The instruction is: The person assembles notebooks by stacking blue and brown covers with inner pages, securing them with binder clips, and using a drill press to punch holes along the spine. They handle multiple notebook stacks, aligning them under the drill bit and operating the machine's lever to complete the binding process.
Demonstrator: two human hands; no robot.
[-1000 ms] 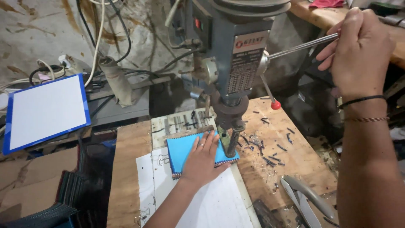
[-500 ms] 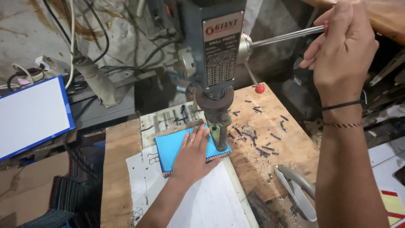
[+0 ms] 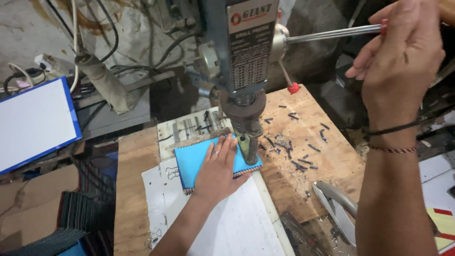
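Head view: a drill press (image 3: pixel 246 57) is seen standing at the rear of a plywood bench top (image 3: pixel 322 161), and all positions below are given relative to this machine. Directly beneath its spindle, a stack of blue fabric swatches (image 3: pixel 192 159) with pinked edges is laid on a white board (image 3: pixel 237 223). The stack is pressed flat by the left hand (image 3: pixel 218 173), which is spread palm down with fingers extended, nothing being gripped; a ring is worn on one finger. The fingertips are placed just beside the drill bit (image 3: pixel 247 147), which is brought down onto the right-hand portion of the stack. To the right of the machine head, the chrome feed lever (image 3: pixel 332 34) is grasped by the right hand (image 3: pixel 403 61), the fingers being curled around the bar near its end. A black band and a braided cord are worn at that wrist. A second lever arm with a red knob (image 3: pixel 294 88) is seen hanging below the hub. To the right of the spindle, dark cuttings and shavings (image 3: pixel 296 151) are scattered over the plywood. Nearer the front right corner, a grey handled tool (image 3: pixel 339 208) is laid. Well to the left of the machine, a white panel with a blue border (image 3: pixel 33 123) is propped.
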